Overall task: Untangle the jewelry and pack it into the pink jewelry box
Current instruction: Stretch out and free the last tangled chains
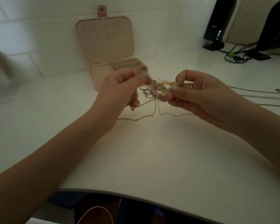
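Observation:
A tangle of jewelry (158, 88), gold and beaded strands, hangs between my two hands just above the white table. My left hand (120, 91) pinches one end of the tangle. My right hand (199, 96) pinches the other end at its fingertips. Thin chains (153, 113) trail down from the tangle onto the table, and a dark pendant (132, 108) hangs below my left hand. Several rings (146, 91) lie on the table behind the tangle. The pink jewelry box (94, 82) stands open behind my left hand, its lid (105, 39) leaning on the wall.
More thin chains (257, 96) stretch across the table (152, 151) to the right. Two black speakers (218, 23) and a bundle of cables (236, 54) stand at the back right. A clear container (0, 78) sits blurred at the far left. The table's front edge curves below my arms.

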